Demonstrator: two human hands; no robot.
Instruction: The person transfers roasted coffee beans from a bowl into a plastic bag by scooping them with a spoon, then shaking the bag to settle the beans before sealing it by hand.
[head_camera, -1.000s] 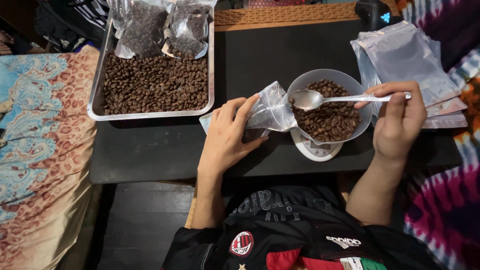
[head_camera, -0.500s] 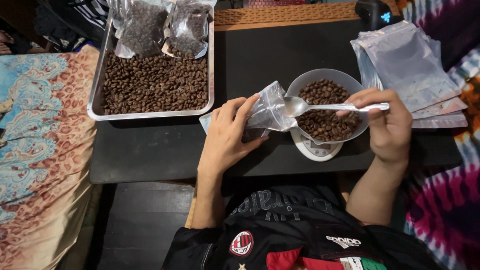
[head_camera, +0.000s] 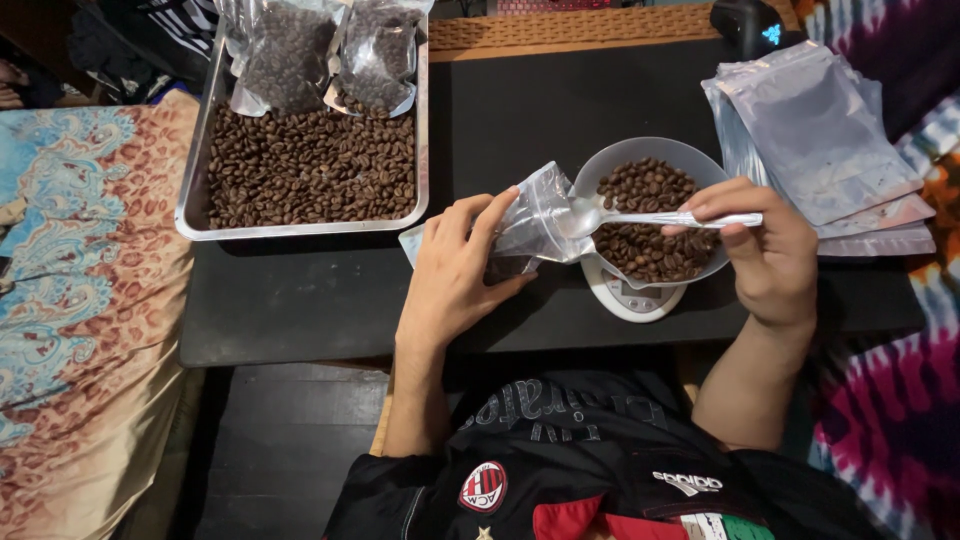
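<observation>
Looking down from the head camera, we see the left hand (head_camera: 455, 270) wrapped around a small clear pouch (head_camera: 530, 222), fingers closed on its lower part and the fingertips pressing its side, so that the pouch lies tilted with its open mouth turned toward the right. The right hand (head_camera: 770, 255) pinches the handle of a metal spoon (head_camera: 650, 217) between thumb and curled fingers; the spoon lies level, and its bowl sits right at the mouth of the pouch. We cannot tell whether the spoon's bowl carries beans, since the plastic blurs it.

Both hands work over the near middle of the black table (head_camera: 300, 300). Under the spoon stands a grey bowl (head_camera: 640, 155) holding coffee beans (head_camera: 650, 245), and the bowl rests on a small white kitchen scale (head_camera: 635, 297), whose front edge peeks out close to the table's near edge. The pouch touches the bowl's left rim.

At the far left corner of the table sits a metal tray (head_camera: 192, 215) spread with more coffee beans. Two filled clear bags (head_camera: 330, 50) lie on the beans along the tray's far edge. Toward the far right corner lies a fanned stack of empty flat pouches (head_camera: 820, 140), well apart from the tray and just beside the right hand. A patterned cloth (head_camera: 80, 300) lies beyond the table's left edge, and a tie-dyed fabric (head_camera: 890, 400) lies past its right edge.
</observation>
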